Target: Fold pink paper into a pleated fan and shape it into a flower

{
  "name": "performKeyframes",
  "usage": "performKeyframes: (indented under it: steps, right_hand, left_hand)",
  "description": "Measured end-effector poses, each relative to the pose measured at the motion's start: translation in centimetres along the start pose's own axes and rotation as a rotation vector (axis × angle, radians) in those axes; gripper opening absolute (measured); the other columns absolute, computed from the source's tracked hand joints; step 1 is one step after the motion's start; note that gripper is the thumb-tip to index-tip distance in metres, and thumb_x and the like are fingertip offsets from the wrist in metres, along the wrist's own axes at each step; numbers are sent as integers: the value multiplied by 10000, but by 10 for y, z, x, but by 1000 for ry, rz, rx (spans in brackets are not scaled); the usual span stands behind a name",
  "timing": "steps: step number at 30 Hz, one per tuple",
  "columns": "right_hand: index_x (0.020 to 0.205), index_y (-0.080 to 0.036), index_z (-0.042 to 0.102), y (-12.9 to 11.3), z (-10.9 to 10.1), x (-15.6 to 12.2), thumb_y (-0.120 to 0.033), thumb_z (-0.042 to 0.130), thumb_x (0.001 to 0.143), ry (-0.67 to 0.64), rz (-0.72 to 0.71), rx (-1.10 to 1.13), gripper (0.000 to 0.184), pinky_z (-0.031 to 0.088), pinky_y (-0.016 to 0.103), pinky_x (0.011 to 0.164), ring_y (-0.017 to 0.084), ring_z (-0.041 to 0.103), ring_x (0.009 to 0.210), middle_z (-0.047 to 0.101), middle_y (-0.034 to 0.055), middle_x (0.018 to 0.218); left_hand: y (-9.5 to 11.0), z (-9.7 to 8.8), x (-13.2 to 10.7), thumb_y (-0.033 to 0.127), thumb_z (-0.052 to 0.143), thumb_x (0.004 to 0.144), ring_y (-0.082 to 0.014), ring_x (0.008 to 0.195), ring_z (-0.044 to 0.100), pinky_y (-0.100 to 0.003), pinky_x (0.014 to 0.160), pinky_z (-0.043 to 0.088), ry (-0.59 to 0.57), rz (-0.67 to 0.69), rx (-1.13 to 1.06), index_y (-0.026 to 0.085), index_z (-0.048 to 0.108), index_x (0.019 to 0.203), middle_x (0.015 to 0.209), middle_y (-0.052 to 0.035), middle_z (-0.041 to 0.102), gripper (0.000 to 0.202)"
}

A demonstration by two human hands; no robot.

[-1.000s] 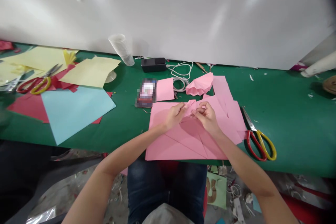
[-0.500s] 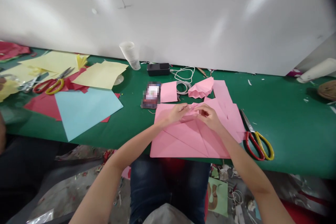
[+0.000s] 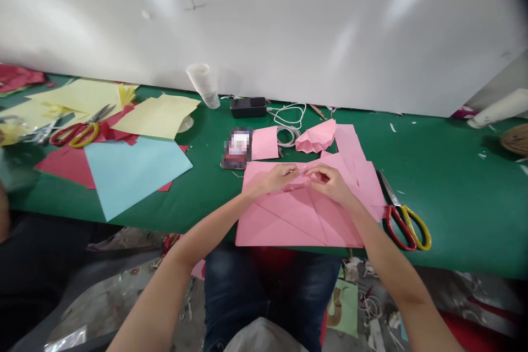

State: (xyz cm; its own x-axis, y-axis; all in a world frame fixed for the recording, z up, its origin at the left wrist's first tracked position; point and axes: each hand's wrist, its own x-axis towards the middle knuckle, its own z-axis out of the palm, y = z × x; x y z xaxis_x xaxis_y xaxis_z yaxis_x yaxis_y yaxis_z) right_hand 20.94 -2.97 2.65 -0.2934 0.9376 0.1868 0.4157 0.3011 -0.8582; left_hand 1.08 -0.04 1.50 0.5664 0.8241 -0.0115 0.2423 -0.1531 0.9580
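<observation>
My left hand (image 3: pixel 275 178) and my right hand (image 3: pixel 332 182) pinch a small folded pink paper piece (image 3: pixel 302 176) between them, just above a stack of large pink sheets (image 3: pixel 289 217) on the green table (image 3: pixel 454 198). Both hands have their fingers curled closed on the piece. A pleated pink paper shape (image 3: pixel 317 137) lies farther back, beside a small pink square (image 3: pixel 265 143).
Red-and-yellow scissors (image 3: pixel 404 219) lie right of the pink sheets. A phone (image 3: pixel 236 147), white cable (image 3: pixel 289 121), black box (image 3: pixel 248 106) and tilted plastic cup (image 3: pixel 202 84) sit behind. Blue (image 3: pixel 132 168), yellow (image 3: pixel 159 115) and red paper and other scissors (image 3: pixel 78 131) lie left.
Both hands have kept working the small pink piece with slight finger shifts. The view has drifted a little since one second ago; nothing else on the table moved.
</observation>
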Motion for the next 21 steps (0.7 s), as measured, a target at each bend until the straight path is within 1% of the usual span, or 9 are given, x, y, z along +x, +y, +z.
performKeyframes:
  steps: [2, 3, 4, 7, 9, 14, 17, 19, 21]
  right_hand:
    - [828, -214, 689, 2, -2, 0, -384, 711, 744, 6, 35, -18, 191, 294, 264, 498, 99, 358, 513, 552, -24, 602]
    - [824, -213, 694, 3, -3, 0, -397, 701, 751, 8, 34, -39, 198, 290, 264, 494, 97, 347, 501, 532, -31, 568]
    - [831, -214, 700, 4, -3, 0, -409, 696, 753, 4, 16, -69, 210, 298, 265, 498, 97, 358, 503, 545, -27, 575]
    - [879, -230, 714, 4, -6, 0, -425, 707, 739, -30, -89, -164, 240, 348, 271, 535, 111, 447, 556, 650, 7, 727]
    - [901, -248, 719, 4, -6, -1, -423, 687, 763, -46, -124, -201, 225, 371, 274, 548, 120, 481, 571, 676, 13, 776]
    - [854, -271, 730, 10, -6, -1, -424, 616, 833, -15, -201, -323, 192, 412, 286, 563, 135, 537, 554, 688, 19, 733]
    - [822, -271, 710, 13, -3, -2, -389, 569, 870, 1, -263, -396, 190, 421, 294, 581, 155, 585, 590, 696, 23, 723]
    - [810, -261, 685, 13, 1, -2, -368, 554, 879, 11, -278, -412, 183, 423, 298, 592, 162, 595, 605, 698, 24, 731]
    - [794, -248, 656, 11, 5, -3, -357, 539, 887, 38, -273, -419, 185, 427, 302, 602, 167, 598, 630, 690, 29, 747]
  left_hand:
    - [3, 0, -1, 475, 411, 876, -64, 520, 316, -211, 478, 250, 3, -4, 18, 177, 334, 611, 602, 42, 307, 406]
    - [4, 0, -1, 476, 410, 876, -64, 513, 310, -212, 474, 246, 1, -8, 26, 178, 325, 606, 592, 44, 297, 410]
    - [6, 0, -2, 478, 407, 877, -64, 506, 306, -214, 471, 243, -3, -10, 32, 180, 322, 603, 582, 46, 291, 413]
    - [8, -1, -3, 478, 403, 875, -64, 481, 307, -216, 458, 237, -18, -23, 28, 181, 342, 611, 562, 50, 295, 402]
    - [7, -1, -4, 475, 409, 871, -64, 464, 306, -218, 444, 226, -20, -39, 19, 182, 361, 620, 550, 52, 298, 389]
    - [2, 2, -1, 505, 435, 860, -63, 457, 307, -223, 434, 220, -6, -26, -33, 187, 334, 598, 542, 49, 297, 425]
    - [3, 3, -2, 502, 441, 865, -60, 447, 300, -228, 427, 211, -45, -47, -31, 188, 338, 605, 535, 49, 305, 421]
    - [5, 3, -4, 499, 418, 878, -61, 439, 304, -230, 422, 211, -69, -68, 0, 188, 348, 617, 531, 48, 318, 411]
    - [6, 3, -6, 502, 388, 891, -63, 445, 313, -231, 428, 225, -52, -58, 20, 189, 349, 626, 537, 47, 326, 412]
